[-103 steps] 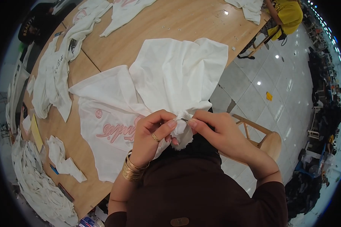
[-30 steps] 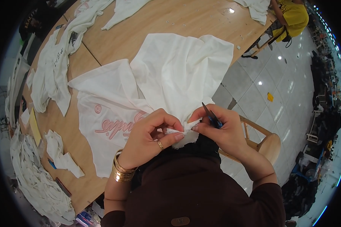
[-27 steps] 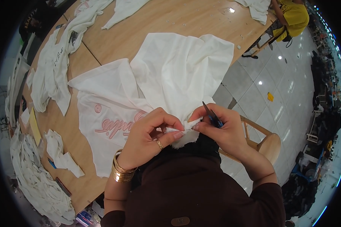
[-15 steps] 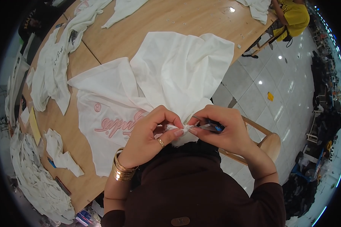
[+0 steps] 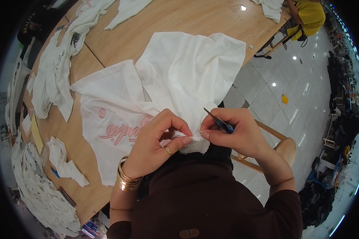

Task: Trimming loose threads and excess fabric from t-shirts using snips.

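Note:
A white garment [image 5: 187, 75] with pink raised lettering lies over the table edge and hangs down to my lap. My left hand [image 5: 159, 137] is closed, pinching a gathered, frayed-looking edge of it between thumb and fingertips. Right beside it, my right hand [image 5: 237, 129] pinches the same edge with thumb and forefinger. Thread snips [image 5: 218, 119], with dark pointed blades and a blue handle, are also held in my right hand. Their tip points up and to the left, above the forefinger. What lies inside the bunched edge is hidden by my fingers.
The wooden table [image 5: 119, 40] carries white garments [image 5: 54, 75] at far left and a heap of white cloth [image 5: 40, 195] near left. A wooden stool [image 5: 285, 151] stands at my right on the tiled floor. A person in yellow [image 5: 310, 18] sits far right.
The snips in my right hand have swung up, their blades now lying across the forefinger. Both hands keep pinching the garment's edge at nearly the same spot.

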